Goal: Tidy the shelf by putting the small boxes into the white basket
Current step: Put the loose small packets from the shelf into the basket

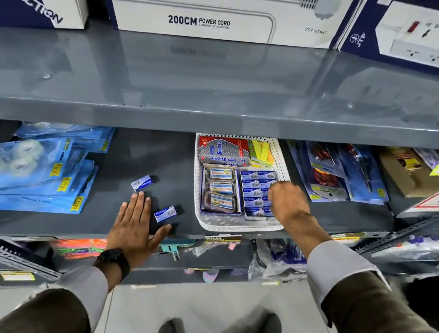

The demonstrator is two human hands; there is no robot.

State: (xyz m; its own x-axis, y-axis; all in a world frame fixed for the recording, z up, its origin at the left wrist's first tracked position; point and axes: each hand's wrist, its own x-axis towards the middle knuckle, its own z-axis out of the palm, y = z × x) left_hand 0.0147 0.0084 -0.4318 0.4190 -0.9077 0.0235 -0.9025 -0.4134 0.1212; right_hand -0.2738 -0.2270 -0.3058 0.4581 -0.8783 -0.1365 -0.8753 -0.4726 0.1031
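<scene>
Two small blue boxes lie loose on the dark grey shelf, one (142, 183) just past my left fingertips and one (165, 214) between my index finger and thumb. My left hand (135, 225) rests flat on the shelf with fingers spread, holding nothing. The white basket (232, 228) stands to the right at the shelf's front edge. Several matching small blue boxes (254, 189) are stacked in rows in its right half. My right hand (287, 202) is in the basket with fingers curled down onto those boxes. Its back hides the fingertips.
The basket also holds a red and silver box (223, 150), yellow sticky notes (262, 151) and three clear cases (221, 189). Blue tape packs (25, 168) lie at the left, hanging tool packs (337, 176) at the right. The upper shelf's edge (218, 124) overhangs close above.
</scene>
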